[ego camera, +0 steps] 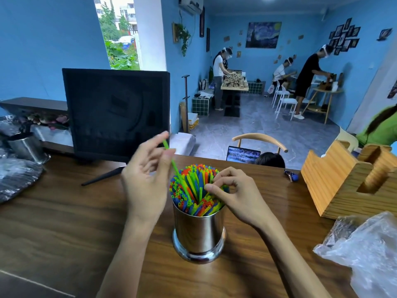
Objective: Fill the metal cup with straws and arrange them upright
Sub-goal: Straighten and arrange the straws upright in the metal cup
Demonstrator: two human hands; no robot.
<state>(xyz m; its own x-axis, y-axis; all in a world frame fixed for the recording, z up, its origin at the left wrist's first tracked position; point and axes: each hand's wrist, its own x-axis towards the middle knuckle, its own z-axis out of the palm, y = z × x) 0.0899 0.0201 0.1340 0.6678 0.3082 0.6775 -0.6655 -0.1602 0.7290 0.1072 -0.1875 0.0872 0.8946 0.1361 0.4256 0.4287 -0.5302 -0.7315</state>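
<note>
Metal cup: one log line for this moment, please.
metal cup: packed | left hand: pinches green straw | right hand: pinches straws

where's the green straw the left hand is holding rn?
Head view, centre: the green straw is pinched in the left hand, tilted, its lower end at the left edge of the straw bundle in the metal cup.

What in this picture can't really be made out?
All head view:
- Green straw: its lower end is lost among the packed straws; its top is motion-blurred at the left hand.
- Metal cup: the inside is hidden by straws.
- Right hand: its fingertips hide which straw they pinch.
- Plastic bag: cut off by the right edge.
</note>
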